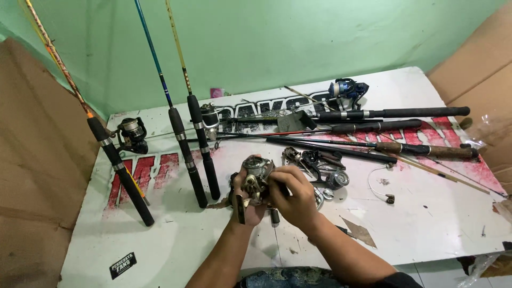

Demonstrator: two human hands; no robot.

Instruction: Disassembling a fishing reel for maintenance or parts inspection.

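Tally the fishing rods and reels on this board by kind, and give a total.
Rods leaning upright against the wall: 3
Rods lying flat at the right: about 5, overlapping, so not certain
Spinning reels: 3
Reel held in both hands: 1
Loose reel parts: a pile, not countable
Total: about 12

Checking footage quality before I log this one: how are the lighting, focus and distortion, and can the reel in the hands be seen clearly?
Head view: even, soft light, faint shadows under the rods, no strong glare on the white board. Wide-angle bending shows at the edges. Focus is fair; the reel is small and partly hidden by the left hand and right hand, so fine parts blur.
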